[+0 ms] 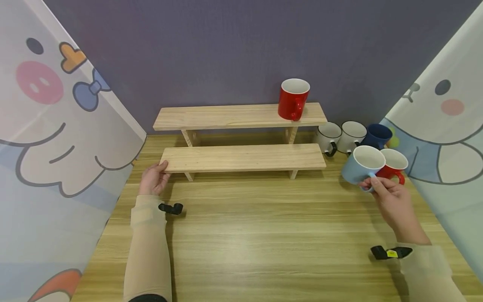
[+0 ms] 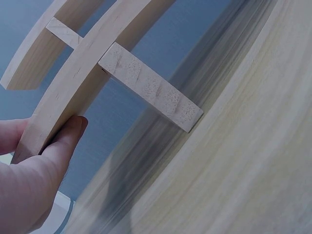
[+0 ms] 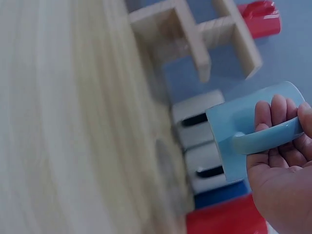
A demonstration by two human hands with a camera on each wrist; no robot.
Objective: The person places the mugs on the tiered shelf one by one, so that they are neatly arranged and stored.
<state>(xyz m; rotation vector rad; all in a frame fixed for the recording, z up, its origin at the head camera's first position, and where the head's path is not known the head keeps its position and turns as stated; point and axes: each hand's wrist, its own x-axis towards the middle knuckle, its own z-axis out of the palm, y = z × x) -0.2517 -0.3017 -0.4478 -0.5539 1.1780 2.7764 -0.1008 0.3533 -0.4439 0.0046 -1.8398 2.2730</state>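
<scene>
My right hand [image 1: 394,203] grips the handle of a light blue mug [image 1: 356,167], which is lifted and slightly tilted in front of the other mugs. In the right wrist view the fingers curl through the blue handle [image 3: 268,139]. At the left end of the two-tier wooden shelf [image 1: 241,158], my left hand [image 1: 152,179] pinches the lower board, thumb on top and fingers beneath, as the left wrist view shows with the board's end [image 2: 36,134]. A red mug [image 1: 288,102] stands upright on the right part of the upper board.
Right of the shelf stand two white mugs with black handles [image 1: 327,136] [image 1: 352,136], a dark blue mug [image 1: 378,134] and a red mug [image 1: 394,161], partly behind the light blue one. Printed cartoon panels flank the wooden table [image 1: 264,235] on both sides; a grey wall [image 1: 207,54] rises behind.
</scene>
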